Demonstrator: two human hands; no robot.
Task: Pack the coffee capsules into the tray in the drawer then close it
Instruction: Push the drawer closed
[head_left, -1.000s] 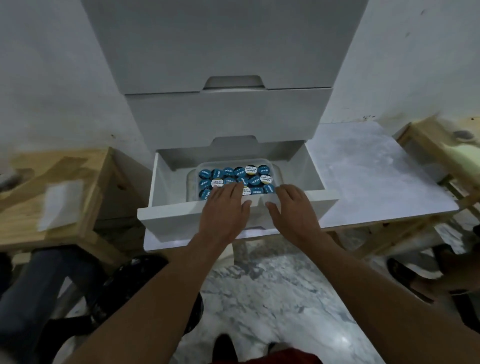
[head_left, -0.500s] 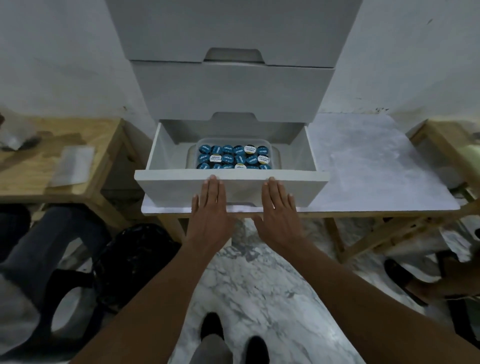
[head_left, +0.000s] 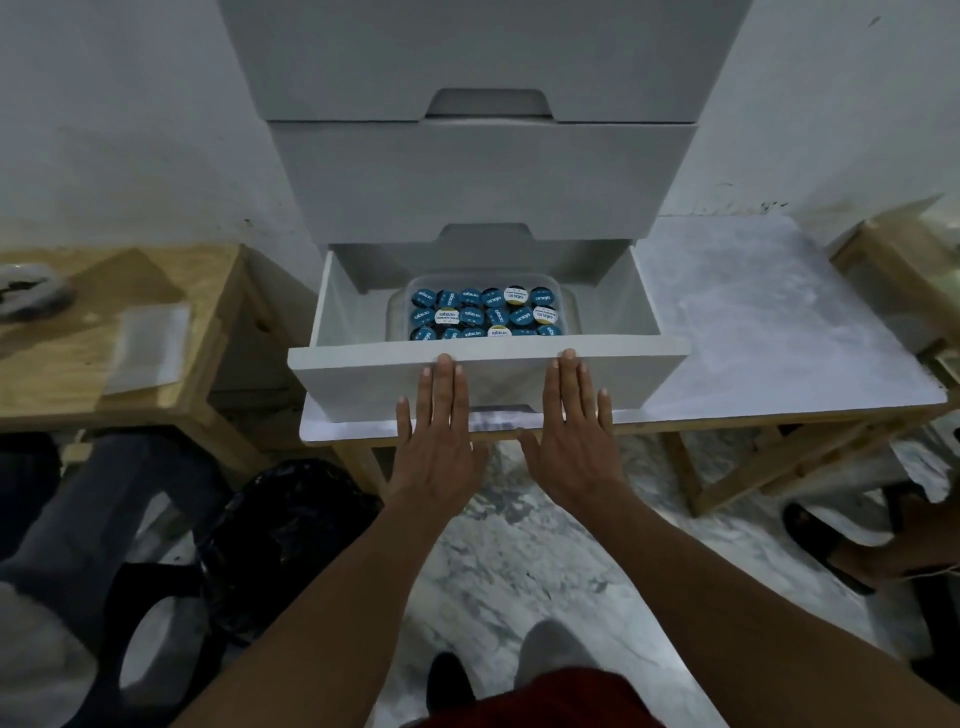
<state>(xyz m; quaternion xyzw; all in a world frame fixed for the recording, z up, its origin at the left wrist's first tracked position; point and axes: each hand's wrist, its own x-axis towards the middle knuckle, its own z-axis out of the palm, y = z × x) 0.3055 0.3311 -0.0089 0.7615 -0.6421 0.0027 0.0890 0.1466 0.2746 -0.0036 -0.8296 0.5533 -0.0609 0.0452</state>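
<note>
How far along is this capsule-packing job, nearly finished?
Packing looks done: the coffee capsules fill the tray in the drawer. In hand: the left hand and right hand press flat against the drawer front. Left to do: push the open drawer shut.

A second ago my left hand (head_left: 436, 447) and right hand (head_left: 574, 447) reached over the drawer's (head_left: 363, 384) front rim towards the tray (head_left: 570, 304). Now both lie flat on the front panel, fingers straight, tips at its top edge. The rim now hides part of the near capsules (head_left: 470, 314).
</note>
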